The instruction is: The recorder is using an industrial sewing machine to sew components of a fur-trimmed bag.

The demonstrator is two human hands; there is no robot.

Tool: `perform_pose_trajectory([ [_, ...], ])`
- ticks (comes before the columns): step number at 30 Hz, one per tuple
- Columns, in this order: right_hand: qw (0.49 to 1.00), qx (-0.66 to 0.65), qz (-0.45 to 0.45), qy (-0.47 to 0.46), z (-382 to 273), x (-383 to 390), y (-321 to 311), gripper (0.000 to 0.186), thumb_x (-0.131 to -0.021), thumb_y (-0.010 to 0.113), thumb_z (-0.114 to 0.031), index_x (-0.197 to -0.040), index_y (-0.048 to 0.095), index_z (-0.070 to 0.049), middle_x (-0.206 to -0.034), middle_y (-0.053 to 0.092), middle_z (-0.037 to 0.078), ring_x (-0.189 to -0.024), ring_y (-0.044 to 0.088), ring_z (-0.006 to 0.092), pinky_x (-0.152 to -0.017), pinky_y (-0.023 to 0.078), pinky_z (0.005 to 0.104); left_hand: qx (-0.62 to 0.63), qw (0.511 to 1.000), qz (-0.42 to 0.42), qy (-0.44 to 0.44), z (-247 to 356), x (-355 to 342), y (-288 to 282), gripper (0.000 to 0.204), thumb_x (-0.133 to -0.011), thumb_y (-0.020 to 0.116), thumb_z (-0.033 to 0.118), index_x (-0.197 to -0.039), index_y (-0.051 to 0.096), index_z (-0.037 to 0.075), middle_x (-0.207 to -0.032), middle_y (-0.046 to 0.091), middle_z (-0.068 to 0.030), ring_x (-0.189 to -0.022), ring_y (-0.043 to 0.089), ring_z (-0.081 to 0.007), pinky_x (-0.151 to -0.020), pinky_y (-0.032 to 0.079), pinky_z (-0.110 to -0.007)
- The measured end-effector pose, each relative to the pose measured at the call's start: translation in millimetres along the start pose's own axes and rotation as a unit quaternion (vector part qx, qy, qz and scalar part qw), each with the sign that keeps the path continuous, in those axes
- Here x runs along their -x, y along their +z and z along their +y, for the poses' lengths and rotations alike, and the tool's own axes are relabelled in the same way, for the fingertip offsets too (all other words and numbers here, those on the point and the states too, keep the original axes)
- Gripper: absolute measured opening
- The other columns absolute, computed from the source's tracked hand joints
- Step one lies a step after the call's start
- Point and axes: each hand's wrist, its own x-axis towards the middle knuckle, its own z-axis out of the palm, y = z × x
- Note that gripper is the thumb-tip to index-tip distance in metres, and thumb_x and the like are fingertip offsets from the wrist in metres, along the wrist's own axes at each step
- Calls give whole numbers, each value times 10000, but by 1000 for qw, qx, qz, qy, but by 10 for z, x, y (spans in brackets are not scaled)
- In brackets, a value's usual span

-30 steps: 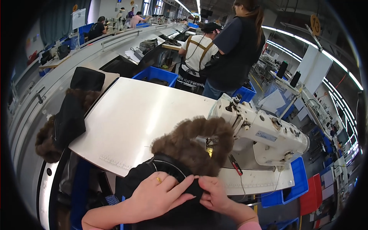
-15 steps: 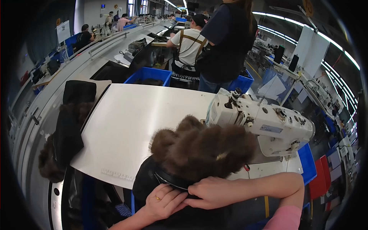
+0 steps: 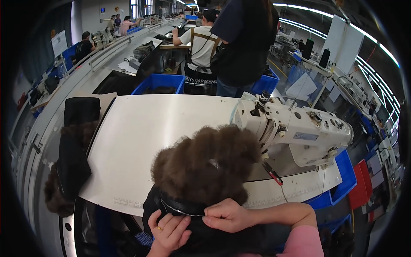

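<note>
Garment (image 3: pixel 199 177); right hand (image 3: pixel 228 215) pinching zipper (image 3: pixel 180 210); left hand (image 3: pixel 169 232) curled (hold unclear); machine label (image 3: pixel 305 136) unreadable.

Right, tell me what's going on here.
Someone is handling a black garment piece with brown fur at a white sewing table. The right hand pinches it beside the metal zipper; the left hand is at the fabric nearby, its grip unclear. A sewing machine stands to the right, a red-handled tool lying near it.
</note>
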Motion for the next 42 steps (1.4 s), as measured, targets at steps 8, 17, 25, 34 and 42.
perform_pose_trajectory([
  [8,994,68,-35,72,-370,-110,-34,223,-952,682,-174,-949,549,5,-810,545,80,-610,588,139,-549,460,291,77,992,-60,-86,26,-575,-322,245,-792,790,117,-1021,705,100,-980,692,1,-875,635,-172,-932,344,-386],
  [17,969,-177,42,166,-179,93,-277,186,-984,651,-98,-1130,607,10,-911,667,38,-807,659,89,-697,551,247,257,953,-114,-111,-51,-990,-345,323,-827,774,69,-1142,703,62,-950,695,-62,-850,632,-226,-784,481,-316],
  [25,980,-69,113,150,-193,160,-142,219,-941,707,-97,-1101,616,21,-873,658,24,-726,597,53,-623,496,223,247,953,-153,-87,-30,-1006,-328,189,-832,761,55,-1018,728,46,-937,676,-62,-820,605,-221,-755,463,-327],
  [34,977,-71,141,144,-289,93,-91,208,-908,735,-87,-1045,614,14,-793,617,4,-684,548,45,-589,449,229,250,962,-85,-63,-80,-928,-339,134,-819,767,38,-933,729,96,-835,695,8,-770,575,-180,-779,396,-300],
  [42,978,112,168,53,-325,78,-85,219,-857,770,-77,-996,620,2,-803,593,34,-645,520,82,-583,443,270,201,947,-230,-101,9,-1168,-447,153,-826,779,87,-971,731,75,-838,645,-30,-738,551,-196,-773,404,-318],
])
